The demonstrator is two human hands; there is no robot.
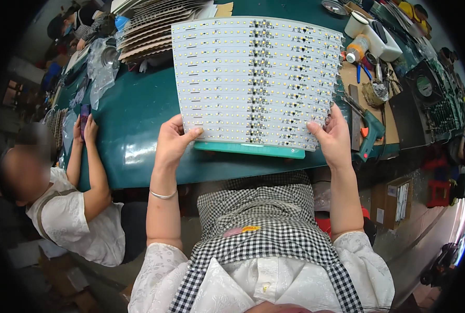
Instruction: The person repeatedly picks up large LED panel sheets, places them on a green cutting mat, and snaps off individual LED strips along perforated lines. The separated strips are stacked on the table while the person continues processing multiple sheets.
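Between my hands is a large white LED circuit board panel [227, 88], its rows dotted with small yellowish LEDs and a band of dark parts down the middle. My left hand [175, 140] grips its lower left corner, thumb on the face and fingers behind. On the lower right edge my right hand [330, 134] closes the same way, thumb in front. Below the panel's near edge shows a strip of a green tray-like piece [253, 149] at the table's front; the rest of it is hidden behind the panel.
The green table [133, 141] carries a stack of cardboard sheets [149, 31] at the back left. To the right lie a green glue gun [370, 133], blue-handled pliers [363, 72] and an orange bottle [357, 49]. A co-worker [81, 208] sits at left, holding a phone [85, 117].
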